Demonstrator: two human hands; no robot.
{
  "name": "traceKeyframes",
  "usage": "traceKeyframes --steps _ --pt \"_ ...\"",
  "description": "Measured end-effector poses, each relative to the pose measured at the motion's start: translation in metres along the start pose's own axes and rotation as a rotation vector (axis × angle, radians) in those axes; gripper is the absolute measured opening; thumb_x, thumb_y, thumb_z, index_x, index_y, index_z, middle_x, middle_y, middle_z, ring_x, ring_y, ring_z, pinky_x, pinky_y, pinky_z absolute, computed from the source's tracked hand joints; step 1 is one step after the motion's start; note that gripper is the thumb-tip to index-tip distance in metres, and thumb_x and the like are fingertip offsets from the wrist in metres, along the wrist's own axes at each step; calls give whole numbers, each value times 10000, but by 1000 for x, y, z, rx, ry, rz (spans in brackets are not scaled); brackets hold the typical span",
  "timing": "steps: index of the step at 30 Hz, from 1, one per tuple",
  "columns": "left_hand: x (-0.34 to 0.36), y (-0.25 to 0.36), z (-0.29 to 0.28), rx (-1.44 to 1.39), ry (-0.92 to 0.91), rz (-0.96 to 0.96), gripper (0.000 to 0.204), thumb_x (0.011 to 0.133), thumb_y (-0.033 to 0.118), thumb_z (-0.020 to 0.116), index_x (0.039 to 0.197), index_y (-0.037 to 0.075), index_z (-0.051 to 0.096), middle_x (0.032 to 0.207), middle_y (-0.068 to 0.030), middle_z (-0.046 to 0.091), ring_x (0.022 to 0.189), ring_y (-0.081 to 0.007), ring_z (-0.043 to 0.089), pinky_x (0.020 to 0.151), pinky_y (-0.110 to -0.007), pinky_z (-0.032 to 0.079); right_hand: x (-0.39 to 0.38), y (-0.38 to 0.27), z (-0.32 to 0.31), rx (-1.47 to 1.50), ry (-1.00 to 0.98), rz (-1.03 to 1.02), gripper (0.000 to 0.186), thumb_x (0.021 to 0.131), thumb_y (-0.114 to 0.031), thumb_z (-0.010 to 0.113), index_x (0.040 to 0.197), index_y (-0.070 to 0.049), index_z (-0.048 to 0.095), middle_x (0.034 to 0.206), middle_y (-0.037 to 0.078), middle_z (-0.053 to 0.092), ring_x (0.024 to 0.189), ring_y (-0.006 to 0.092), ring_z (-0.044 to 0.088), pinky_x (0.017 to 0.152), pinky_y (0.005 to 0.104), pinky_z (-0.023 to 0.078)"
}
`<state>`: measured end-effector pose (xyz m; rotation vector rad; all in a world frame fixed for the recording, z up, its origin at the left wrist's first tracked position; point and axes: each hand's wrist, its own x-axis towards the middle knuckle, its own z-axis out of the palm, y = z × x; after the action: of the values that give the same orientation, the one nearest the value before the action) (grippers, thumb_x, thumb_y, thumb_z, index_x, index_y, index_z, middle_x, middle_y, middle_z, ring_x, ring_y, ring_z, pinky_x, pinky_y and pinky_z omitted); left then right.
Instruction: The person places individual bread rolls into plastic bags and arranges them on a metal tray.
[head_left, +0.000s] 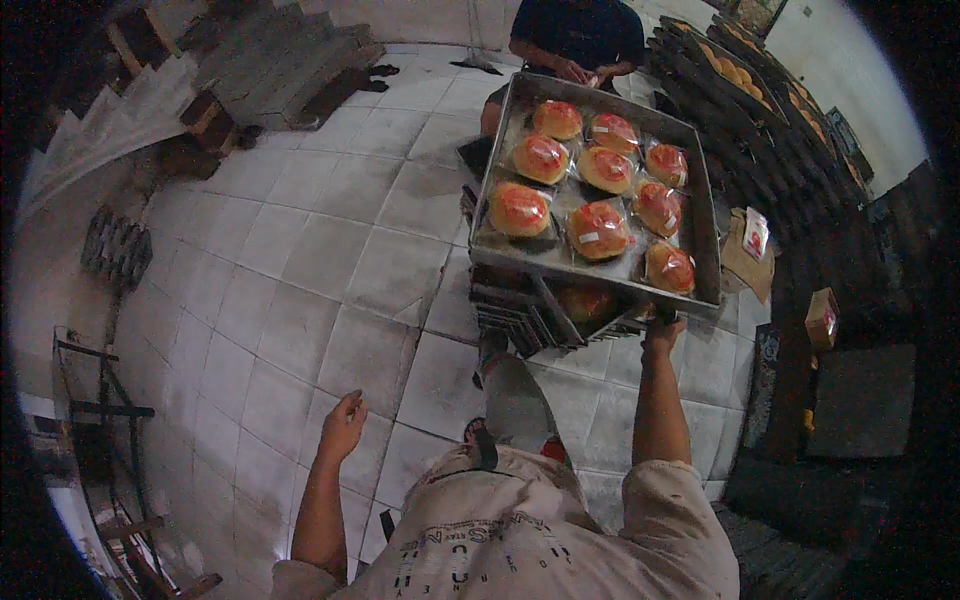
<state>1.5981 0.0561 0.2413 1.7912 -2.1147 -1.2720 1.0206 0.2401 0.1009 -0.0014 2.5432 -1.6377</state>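
A large metal tray (488,235) holds several buns with red tops, such as this bun (598,229), each in a clear wrapper. It lies skewed on top of a stack of dark trays (505,312). My right hand (661,338) is closed at the tray's near right corner, its fingertips hidden under the rim. To the left, my left hand (343,424) hangs over the tiled floor, apart from the trays. Its fingers are curled together, and whatever they hold, if anything, is too small to make out.
Beyond the tray sits a person (578,40) in dark clothes, hands together. Racked trays of bread (735,72) stand at the far right. A small box (822,318) lies on the right, near a dark flat panel (860,400). At the lower left is a metal frame (105,410).
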Motion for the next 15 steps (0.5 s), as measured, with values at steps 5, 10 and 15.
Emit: traceKeyframes --steps 5,10,15 --pt "45 75 -2 -46 2 125 399 903 270 517 1224 33 508 1152 -180 573 1067 -270 554 906 -360 421 32 31 -18 386 -199 -182 700 814 -453 601 1261 10 324 1099 131 541 982 253 528 878 355 409" --pt "104 180 9 -223 -16 232 422 926 281 480 1261 24 473 1272 -171 496 1170 -270 482 975 -350 362 35 0 -39 179 -196 -103 506 830 -292 573 1248 -129 339 984 52 519 739 151 466 579 266 355" --pt "131 272 45 -548 -44 322 563 923 247 477 1389 28 249 1425 -165 280 1321 -251 264 1058 -342 238 28 -56 -48 171 -316 36 526 853 -342 590 1248 -36 426 1163 72 500 998 190 498 843 319 433"
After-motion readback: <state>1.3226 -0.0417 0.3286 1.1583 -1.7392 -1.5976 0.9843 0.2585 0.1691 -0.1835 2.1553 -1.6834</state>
